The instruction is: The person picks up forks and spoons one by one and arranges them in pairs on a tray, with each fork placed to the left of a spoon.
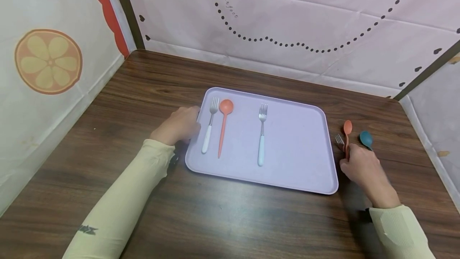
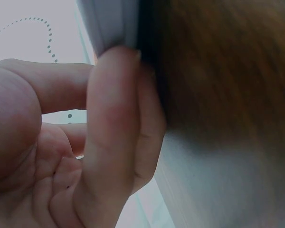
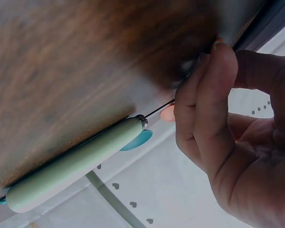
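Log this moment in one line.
left hand: holds tray; right hand: holds orange spoon; on tray: two forks, second orange spoon

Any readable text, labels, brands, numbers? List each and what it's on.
"perf…" on the back wall cloth; other letters there blurred or cut off.
Dark mark on the left sleeve: too blurred to tell if it's lettering.
Tray, cutlery: none visible.

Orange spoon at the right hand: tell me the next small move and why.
Probably lift the orange spoon left over the tray: the right hand pinches its handle beyond the tray's right edge, the left hand grips the opposite edge, and a blue-handled fork already lies on the tray.
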{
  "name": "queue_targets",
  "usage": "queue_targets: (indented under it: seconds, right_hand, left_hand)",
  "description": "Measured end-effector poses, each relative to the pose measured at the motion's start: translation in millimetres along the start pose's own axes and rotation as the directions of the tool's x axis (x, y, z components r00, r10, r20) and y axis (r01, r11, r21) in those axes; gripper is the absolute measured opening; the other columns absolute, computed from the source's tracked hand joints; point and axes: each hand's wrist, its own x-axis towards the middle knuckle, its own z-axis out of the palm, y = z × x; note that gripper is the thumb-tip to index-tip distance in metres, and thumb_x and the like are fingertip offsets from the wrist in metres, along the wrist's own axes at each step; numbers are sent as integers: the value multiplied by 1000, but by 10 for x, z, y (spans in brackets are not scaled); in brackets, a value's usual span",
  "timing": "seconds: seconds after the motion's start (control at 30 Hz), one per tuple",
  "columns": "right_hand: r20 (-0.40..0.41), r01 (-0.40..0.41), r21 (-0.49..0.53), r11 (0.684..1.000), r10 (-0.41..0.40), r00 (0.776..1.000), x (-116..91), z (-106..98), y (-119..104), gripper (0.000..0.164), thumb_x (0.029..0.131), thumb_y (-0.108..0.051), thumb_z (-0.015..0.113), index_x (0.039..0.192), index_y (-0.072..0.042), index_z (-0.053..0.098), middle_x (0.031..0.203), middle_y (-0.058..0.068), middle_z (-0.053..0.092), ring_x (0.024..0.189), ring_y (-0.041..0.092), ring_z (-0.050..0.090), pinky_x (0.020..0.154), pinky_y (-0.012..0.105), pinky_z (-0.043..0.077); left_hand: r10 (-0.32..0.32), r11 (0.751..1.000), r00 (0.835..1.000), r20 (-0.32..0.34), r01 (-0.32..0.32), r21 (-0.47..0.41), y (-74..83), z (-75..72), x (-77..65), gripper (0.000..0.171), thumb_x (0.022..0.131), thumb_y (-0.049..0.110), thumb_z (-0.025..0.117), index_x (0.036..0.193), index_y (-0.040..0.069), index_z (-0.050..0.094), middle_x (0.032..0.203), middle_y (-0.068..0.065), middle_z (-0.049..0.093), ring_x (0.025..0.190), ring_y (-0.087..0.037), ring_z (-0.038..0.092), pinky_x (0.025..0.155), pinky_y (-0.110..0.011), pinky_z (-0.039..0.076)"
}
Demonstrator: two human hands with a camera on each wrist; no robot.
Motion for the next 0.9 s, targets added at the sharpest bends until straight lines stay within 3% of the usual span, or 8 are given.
queue_targets:
  seconds: [0.2, 0.37, 0.5, 0.63, 0.77, 0.9]
  right_hand:
    - [43, -15, -21, 1000, 15, 999, 2, -17, -4, 11, 80, -7, 55, 73, -4, 47, 70, 15, 51, 69, 41, 53, 64, 61, 44]
    - [88, -45, -14, 999, 46, 995, 5, -37, -10, 17, 83, -12, 55, 70, -8, 44, 68, 9, 46, 67, 32, 48, 59, 46, 42]
    - [68, -58, 4, 998, 57, 996, 2, -30, -40, 17, 84, -13, 55, 70, -9, 45, 66, 6, 45, 65, 28, 48, 56, 38, 38]
    - [48, -81, 30, 996, 80, 996, 5, -29, -57, 12, 83, -13, 55, 83, -1, 54, 73, 12, 53, 71, 34, 51, 59, 44, 42]
    - [48, -93, 45, 995, 90, 995, 12, -36, -66, 32, 84, -13, 57, 105, 10, 58, 88, 23, 61, 80, 41, 56, 65, 53, 47]
    - [60, -98, 45, 994, 95, 994, 16, -37, -84, 40, 85, -13, 58, 115, 15, 55, 91, 25, 62, 80, 40, 56, 65, 51, 48]
  left_hand:
    - [2, 1000, 1000, -4, -2, -2, -5, 4, 8, 40, 91, 1, 47, 129, -7, 52, 90, -21, 61, 63, -27, 64, 50, -33, 54]
    - [-6, 1000, 1000, 4, 6, 0, 4, 1, 5, 41, 92, 1, 47, 132, -8, 50, 91, -21, 61, 65, -27, 64, 50, -32, 55]
    - [-6, 1000, 1000, 5, 6, 7, 12, -7, 1, 44, 92, 1, 47, 135, -8, 49, 91, -21, 61, 64, -27, 64, 50, -33, 54]
    - [-7, 1000, 1000, 9, 7, 12, 18, -14, -10, 47, 92, 1, 46, 138, -8, 47, 93, -21, 62, 64, -27, 64, 51, -33, 55]
    - [-14, 1000, 1000, 16, 14, 6, 16, -12, -10, 47, 93, 2, 46, 139, -8, 46, 95, -21, 61, 67, -27, 64, 52, -33, 55]
    - [-17, 1000, 1000, 11, 17, 4, 12, -4, 0, 46, 93, 2, 47, 138, -8, 47, 94, -21, 61, 67, -28, 64, 52, -33, 55]
